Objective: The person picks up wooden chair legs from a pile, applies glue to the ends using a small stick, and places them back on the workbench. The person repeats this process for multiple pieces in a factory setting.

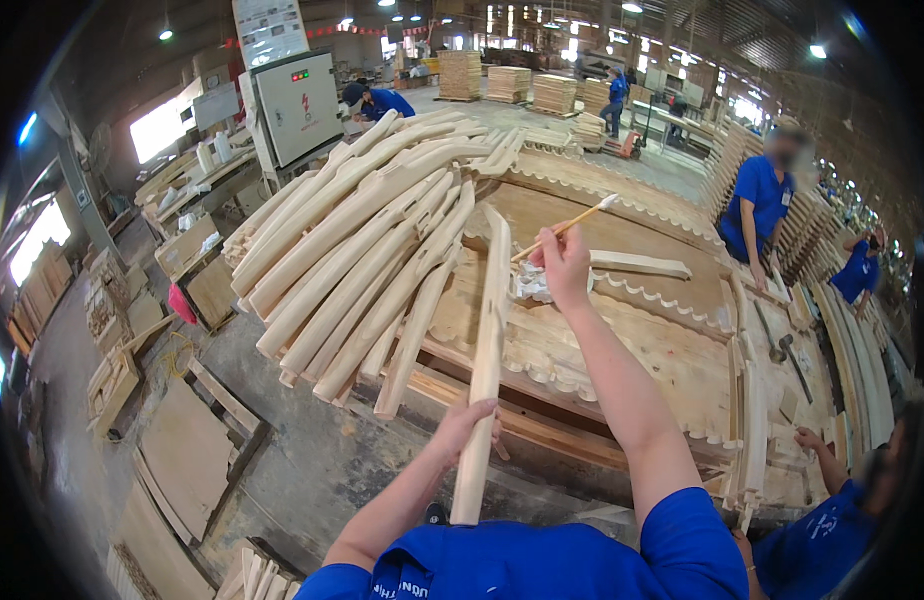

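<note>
My left hand [465, 430] is wrapped round the lower part of a long, pale, slightly curved wooden chair-leg-like piece [490, 330], which stands out away from me over the bench edge. In a pinch, my right hand [565, 262] holds a thin wooden-handled brush [582, 217], its white tip pointing up and to the right. Just below that hand a crumpled white plastic wrapping or container [534, 284] sits on the bench; what is in it is hidden. A large pile of similar curved wooden pieces [352, 250] lies to the left of the held one.
The wooden bench [672, 375] carries scalloped strips [642, 292] and a loose wooden piece [642, 264]. A hammer [779, 348] lies at the right. Co-workers in blue stand beyond the bench [757, 205] and close on my right [832, 530]. A grey electrical cabinet [295, 110] rises behind the pile.
</note>
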A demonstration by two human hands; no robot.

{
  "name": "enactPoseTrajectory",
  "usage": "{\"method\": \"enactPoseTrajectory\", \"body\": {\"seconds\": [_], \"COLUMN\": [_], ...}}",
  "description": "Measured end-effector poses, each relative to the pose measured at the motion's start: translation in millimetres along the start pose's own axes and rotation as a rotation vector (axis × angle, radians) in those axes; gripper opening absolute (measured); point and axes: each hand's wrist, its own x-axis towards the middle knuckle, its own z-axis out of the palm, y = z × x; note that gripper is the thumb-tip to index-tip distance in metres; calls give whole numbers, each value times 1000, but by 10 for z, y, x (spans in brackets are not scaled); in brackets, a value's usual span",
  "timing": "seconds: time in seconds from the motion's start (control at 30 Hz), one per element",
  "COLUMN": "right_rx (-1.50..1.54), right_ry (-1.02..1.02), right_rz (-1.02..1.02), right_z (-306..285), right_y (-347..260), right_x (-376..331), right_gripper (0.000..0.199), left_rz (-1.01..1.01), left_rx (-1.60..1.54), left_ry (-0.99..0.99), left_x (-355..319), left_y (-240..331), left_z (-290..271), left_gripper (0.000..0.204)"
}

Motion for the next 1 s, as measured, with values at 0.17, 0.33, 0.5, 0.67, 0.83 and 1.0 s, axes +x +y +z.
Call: {"method": "enactPoseTrajectory", "body": {"seconds": [0.17,0.33,0.5,0.67,0.83,1.0], "right_rx": [134,259,267,279,298,283], "right_ry": [35,62,62,62,-59,3], "right_rz": [148,218,225,294,321,403], "right_z": [-319,-611,-953,-1064,-942,-1180], "right_y": [-1,72,73,82,-63,-9], "right_x": [-134,-330,-410,-512,-539,-629], "right_gripper": [13,11,12,13,12,12], "left_rz": [288,186,130,-48,553,43], "left_rx": [1267,2279,2156,1988,1824,356], "left_ry": [215,247,230,120,198,-8], "left_x": [48,195,165,204,84,-74], "left_y": [658,677,1284,773,632,339], "left_z": [-307,-528,-220,-276,-796,-577], "left_gripper": [70,76,76,86,92,94]}}
